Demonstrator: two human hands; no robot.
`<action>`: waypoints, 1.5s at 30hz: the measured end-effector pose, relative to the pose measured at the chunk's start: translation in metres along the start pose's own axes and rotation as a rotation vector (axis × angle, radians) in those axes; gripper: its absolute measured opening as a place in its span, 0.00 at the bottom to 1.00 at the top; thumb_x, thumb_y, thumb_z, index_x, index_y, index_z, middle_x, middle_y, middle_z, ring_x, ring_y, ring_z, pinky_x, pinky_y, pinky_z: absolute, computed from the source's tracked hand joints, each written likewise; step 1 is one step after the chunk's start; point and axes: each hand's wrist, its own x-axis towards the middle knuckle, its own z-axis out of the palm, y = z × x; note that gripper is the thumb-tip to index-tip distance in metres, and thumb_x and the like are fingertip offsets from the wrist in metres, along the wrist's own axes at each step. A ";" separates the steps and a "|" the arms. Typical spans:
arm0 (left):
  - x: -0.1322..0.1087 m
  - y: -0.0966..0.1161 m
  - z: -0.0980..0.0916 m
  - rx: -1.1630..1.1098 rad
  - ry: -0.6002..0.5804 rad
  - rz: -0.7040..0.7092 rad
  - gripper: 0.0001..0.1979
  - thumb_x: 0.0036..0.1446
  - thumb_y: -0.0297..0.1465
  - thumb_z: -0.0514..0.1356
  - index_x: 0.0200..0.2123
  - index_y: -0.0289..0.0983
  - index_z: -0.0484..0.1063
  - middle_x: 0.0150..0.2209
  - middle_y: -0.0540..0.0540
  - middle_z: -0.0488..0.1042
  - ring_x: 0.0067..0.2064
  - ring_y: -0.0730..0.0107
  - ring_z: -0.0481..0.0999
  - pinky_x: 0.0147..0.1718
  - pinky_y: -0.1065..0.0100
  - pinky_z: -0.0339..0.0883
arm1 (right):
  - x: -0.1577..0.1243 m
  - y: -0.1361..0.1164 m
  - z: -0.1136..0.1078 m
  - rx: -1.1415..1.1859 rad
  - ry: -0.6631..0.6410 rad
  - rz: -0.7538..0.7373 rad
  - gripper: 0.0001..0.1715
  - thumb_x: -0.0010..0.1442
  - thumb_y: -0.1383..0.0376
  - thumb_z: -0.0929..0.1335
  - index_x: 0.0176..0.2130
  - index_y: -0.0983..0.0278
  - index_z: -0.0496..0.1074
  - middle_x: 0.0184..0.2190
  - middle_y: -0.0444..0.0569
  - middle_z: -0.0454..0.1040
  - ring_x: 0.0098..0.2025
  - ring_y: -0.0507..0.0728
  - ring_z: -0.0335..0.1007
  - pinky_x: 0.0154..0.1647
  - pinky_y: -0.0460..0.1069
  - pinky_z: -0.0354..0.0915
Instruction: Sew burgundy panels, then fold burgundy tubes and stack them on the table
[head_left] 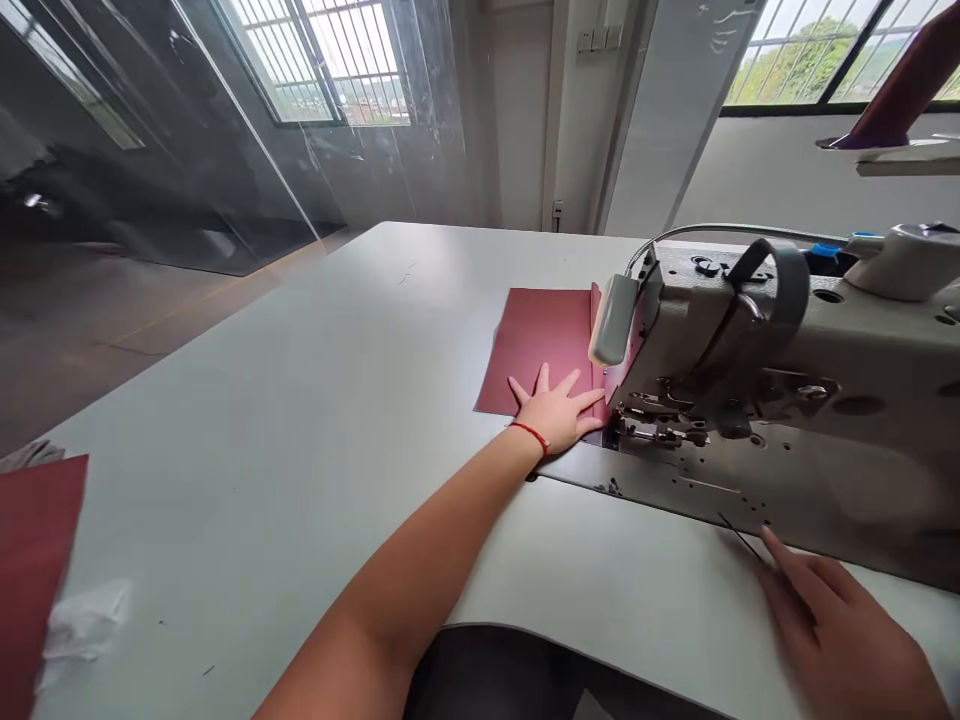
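My left hand (556, 412) lies flat with fingers spread on a dark red piece of fabric (544, 325). The fabric has a folded strip along its right side, and that edge runs under the head of a sewing machine (720, 340). A red cord circles my left wrist. At the lower right, in front of the machine bed, my right hand (840, 620) is closed around a thin dark pointed tool (739, 535). Its tip sticks out to the upper left; the rest is hidden in the hand. The needle area is partly hidden by the machine head.
Another red piece (37, 560) lies at the left table edge beside a scrap of white material (88, 620). A lamp (615, 318) on a bendable neck hangs at the machine head. The white table (315, 430) has a few thread bits. Clear plastic sheeting (420, 170) hangs behind.
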 end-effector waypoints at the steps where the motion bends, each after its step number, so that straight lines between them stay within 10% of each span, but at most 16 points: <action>1: -0.002 -0.002 -0.004 -0.001 -0.018 -0.023 0.25 0.61 0.54 0.47 0.60 0.61 0.60 0.69 0.51 0.48 0.66 0.29 0.33 0.48 0.17 0.28 | 0.001 -0.005 0.000 -0.035 -0.027 -0.002 0.24 0.64 0.56 0.59 0.56 0.60 0.68 0.40 0.54 0.73 0.33 0.62 0.72 0.24 0.53 0.67; 5: -0.048 -0.017 -0.024 0.034 -0.111 -0.104 0.37 0.52 0.58 0.55 0.64 0.60 0.52 0.70 0.48 0.43 0.66 0.25 0.31 0.47 0.17 0.30 | -0.017 -0.019 -0.012 0.038 -0.051 0.029 0.22 0.64 0.55 0.58 0.49 0.59 0.72 0.38 0.52 0.74 0.34 0.61 0.74 0.26 0.52 0.70; 9: -0.155 -0.013 -0.016 0.172 -0.152 -0.016 0.55 0.38 0.58 0.66 0.67 0.51 0.49 0.68 0.36 0.45 0.64 0.19 0.39 0.47 0.18 0.41 | -0.071 -0.039 -0.019 0.428 -0.132 0.200 0.18 0.63 0.51 0.61 0.41 0.57 0.73 0.33 0.49 0.76 0.28 0.58 0.75 0.22 0.49 0.71; 13: -0.244 0.006 0.008 0.283 0.002 0.095 0.27 0.59 0.32 0.59 0.62 0.36 0.60 0.48 0.32 0.71 0.49 0.46 0.71 0.43 0.48 0.69 | -0.106 -0.096 -0.010 0.734 -0.246 0.098 0.19 0.68 0.55 0.57 0.42 0.58 0.73 0.35 0.50 0.77 0.33 0.59 0.76 0.29 0.49 0.73; 16: -0.273 0.014 0.006 0.043 0.144 0.070 0.21 0.63 0.23 0.47 0.57 0.36 0.65 0.36 0.40 0.74 0.34 0.60 0.75 0.31 0.61 0.73 | -0.102 -0.146 0.003 0.772 -0.148 -0.098 0.17 0.68 0.58 0.56 0.41 0.59 0.70 0.33 0.50 0.75 0.32 0.58 0.74 0.29 0.50 0.71; 21: -0.303 0.023 -0.031 -0.556 0.346 -0.043 0.15 0.66 0.31 0.50 0.54 0.42 0.68 0.46 0.43 0.76 0.45 0.62 0.77 0.44 0.58 0.74 | -0.072 -0.209 0.013 0.648 0.170 -0.454 0.08 0.67 0.61 0.58 0.41 0.61 0.62 0.26 0.45 0.70 0.20 0.53 0.65 0.19 0.46 0.61; 29: -0.329 0.026 -0.038 -0.530 0.364 -0.055 0.18 0.63 0.27 0.49 0.55 0.41 0.66 0.49 0.44 0.75 0.49 0.64 0.75 0.50 0.60 0.70 | -0.040 -0.262 0.001 0.665 0.385 -0.665 0.16 0.71 0.57 0.53 0.38 0.61 0.60 0.23 0.42 0.65 0.20 0.52 0.60 0.21 0.47 0.55; 31: -0.345 0.013 -0.049 -0.423 0.268 -0.073 0.20 0.64 0.28 0.48 0.57 0.42 0.66 0.46 0.43 0.75 0.45 0.63 0.76 0.46 0.60 0.71 | -0.043 -0.244 0.000 0.702 0.339 -0.618 0.16 0.71 0.58 0.52 0.37 0.60 0.59 0.21 0.41 0.63 0.19 0.52 0.58 0.20 0.47 0.54; 35: -0.376 -0.020 -0.084 -0.119 -0.282 -0.103 0.25 0.53 0.36 0.63 0.55 0.46 0.69 0.38 0.47 0.73 0.35 0.62 0.75 0.33 0.63 0.72 | -0.055 -0.185 -0.003 0.509 0.171 -0.255 0.17 0.70 0.55 0.53 0.33 0.58 0.59 0.19 0.39 0.63 0.16 0.53 0.58 0.19 0.48 0.54; 37: -0.366 -0.025 -0.089 -0.031 -0.379 -0.139 0.39 0.41 0.42 0.71 0.58 0.45 0.66 0.45 0.44 0.72 0.41 0.57 0.74 0.37 0.62 0.73 | -0.057 -0.168 -0.006 0.432 0.086 -0.085 0.18 0.70 0.54 0.54 0.32 0.58 0.60 0.18 0.39 0.63 0.16 0.54 0.59 0.19 0.48 0.55; 40: -0.317 -0.012 -0.068 0.169 -0.159 -0.258 0.47 0.47 0.44 0.69 0.66 0.39 0.54 0.61 0.33 0.59 0.58 0.44 0.63 0.49 0.52 0.69 | -0.057 -0.171 -0.007 0.485 0.001 -0.066 0.18 0.70 0.54 0.54 0.33 0.58 0.61 0.19 0.40 0.65 0.18 0.54 0.61 0.21 0.48 0.58; 45: -0.277 0.009 -0.032 0.223 -0.225 -0.281 0.41 0.56 0.23 0.58 0.69 0.34 0.41 0.53 0.31 0.64 0.44 0.56 0.73 0.40 0.57 0.73 | -0.068 -0.188 0.006 0.567 -0.032 -0.239 0.16 0.70 0.54 0.56 0.37 0.59 0.63 0.23 0.42 0.70 0.19 0.54 0.66 0.19 0.47 0.61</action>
